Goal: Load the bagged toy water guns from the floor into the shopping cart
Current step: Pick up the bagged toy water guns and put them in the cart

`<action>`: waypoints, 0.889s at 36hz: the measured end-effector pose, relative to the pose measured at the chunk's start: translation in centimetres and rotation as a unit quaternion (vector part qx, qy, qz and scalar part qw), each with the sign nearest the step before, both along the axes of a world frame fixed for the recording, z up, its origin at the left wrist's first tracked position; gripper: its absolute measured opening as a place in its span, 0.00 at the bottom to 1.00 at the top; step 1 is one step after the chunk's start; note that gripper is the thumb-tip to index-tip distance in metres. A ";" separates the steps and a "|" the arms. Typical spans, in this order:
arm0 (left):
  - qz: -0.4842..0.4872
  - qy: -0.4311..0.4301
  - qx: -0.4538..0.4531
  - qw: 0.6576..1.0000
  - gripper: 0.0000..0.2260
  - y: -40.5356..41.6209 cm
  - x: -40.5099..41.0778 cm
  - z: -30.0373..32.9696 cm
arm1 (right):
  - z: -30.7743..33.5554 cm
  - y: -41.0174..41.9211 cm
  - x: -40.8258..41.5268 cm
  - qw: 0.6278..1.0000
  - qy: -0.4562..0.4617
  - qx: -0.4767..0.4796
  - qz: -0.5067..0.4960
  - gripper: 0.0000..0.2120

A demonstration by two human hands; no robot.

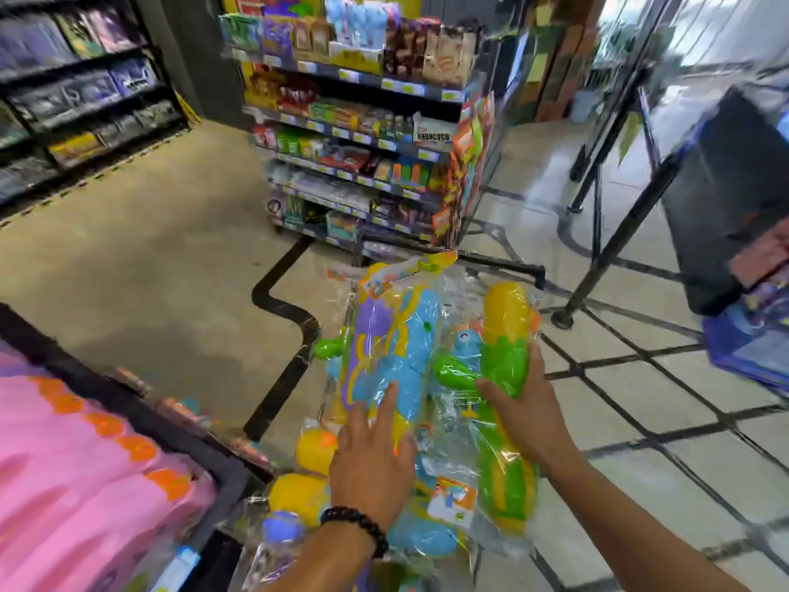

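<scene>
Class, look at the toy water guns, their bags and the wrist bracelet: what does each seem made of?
Toy water guns: apparently glossy moulded plastic, judging by bright solid colours. Bags: thin clear film; it crinkles and glints. Bracelet: dark round beads, material unclear.

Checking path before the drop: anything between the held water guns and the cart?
Cannot confirm: no cart basket is clearly identifiable. The left hand rests on the blue water gun, the right hand grips the green-yellow water gun; nothing visible blocks either.

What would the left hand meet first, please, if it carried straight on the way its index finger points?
The left hand already rests on the blue and purple bagged water gun, its index finger pointing up along it. Going on, it would probably slide along that bag toward its yellow header card; depth is unclear.
</scene>
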State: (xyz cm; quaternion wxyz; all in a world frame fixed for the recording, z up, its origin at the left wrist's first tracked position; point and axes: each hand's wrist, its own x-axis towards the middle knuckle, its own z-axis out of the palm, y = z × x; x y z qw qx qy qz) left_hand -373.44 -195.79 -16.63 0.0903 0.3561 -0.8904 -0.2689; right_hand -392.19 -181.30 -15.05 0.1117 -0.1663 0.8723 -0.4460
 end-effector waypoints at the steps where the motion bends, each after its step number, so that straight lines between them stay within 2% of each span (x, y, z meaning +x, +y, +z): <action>1: 0.002 -0.006 -0.007 1.000 0.32 0.0 -0.3 -0.3 | -0.5 -0.4 -0.1 1.000 -0.007 0.009 -0.009 0.50; 9: -0.004 -0.040 -0.086 0.996 0.35 0.8 -1.0 -2.7 | -4.7 -2.3 -1.4 0.998 -0.033 0.024 -0.050 0.52; 23: -0.033 -0.106 -0.046 0.993 0.40 3.6 -1.2 -5.9 | -9.0 -4.1 -3.2 0.994 -0.030 0.095 -0.042 0.50; 32: -0.060 -0.144 -0.061 0.986 0.41 4.5 -1.9 -8.5 | -11.4 -4.7 -2.6 0.991 -0.030 0.115 -0.057 0.48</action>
